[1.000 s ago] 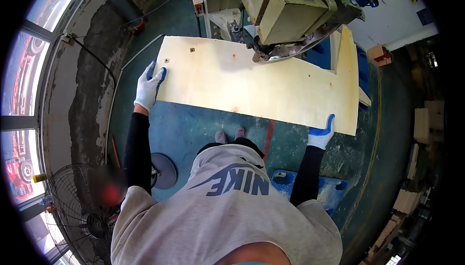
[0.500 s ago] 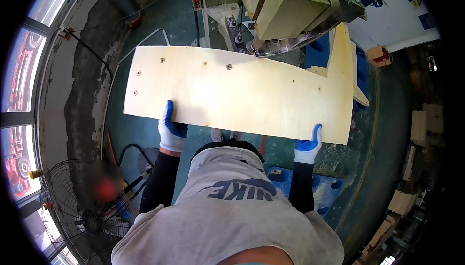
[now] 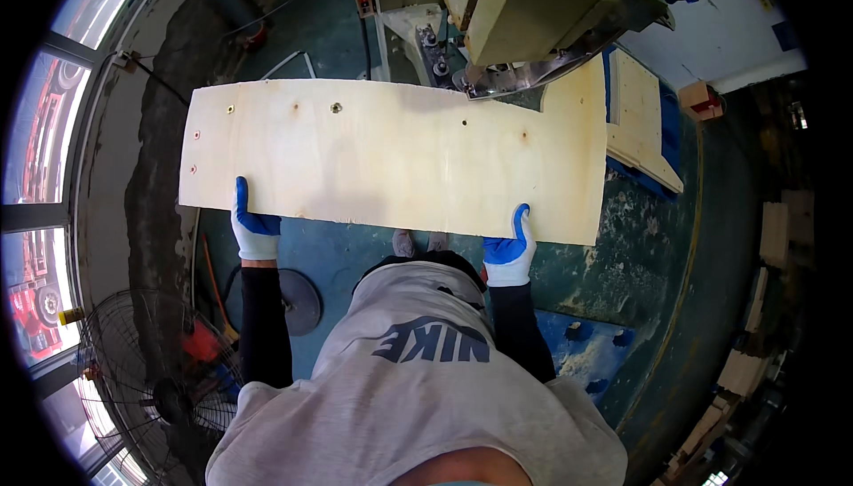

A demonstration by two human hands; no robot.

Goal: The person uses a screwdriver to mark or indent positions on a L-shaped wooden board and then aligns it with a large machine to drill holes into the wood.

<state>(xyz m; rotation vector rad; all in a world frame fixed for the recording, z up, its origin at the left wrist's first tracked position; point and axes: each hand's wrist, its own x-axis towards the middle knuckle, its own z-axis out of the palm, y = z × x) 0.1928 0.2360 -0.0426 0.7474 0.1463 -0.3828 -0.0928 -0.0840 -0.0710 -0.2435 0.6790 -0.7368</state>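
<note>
A large pale plywood panel (image 3: 391,162) spans the space in front of my body, with several small metal-lined holes toward its left end. My left hand (image 3: 255,224), in a white and blue glove, grips its near edge left of the middle, thumb on top. Farther right, my right hand (image 3: 510,250) in a matching glove holds the same edge, its thumb also on the upper face. The fingers of both hands are hidden under the panel. The head of a cream-coloured machine (image 3: 524,19) stands over the panel's far edge, hiding part of it.
More cut plywood (image 3: 638,113) lies on a blue pallet (image 3: 668,131) at the far right. A wire-cage fan (image 3: 151,388) stands at the lower left, by the windows. Another blue pallet (image 3: 582,344) is on the floor to my right. Wood pieces (image 3: 742,370) line the right side.
Both hands have moved left with the plywood panel, shifting it across under the machine head. More of the plywood on the pallet at the right now shows.
</note>
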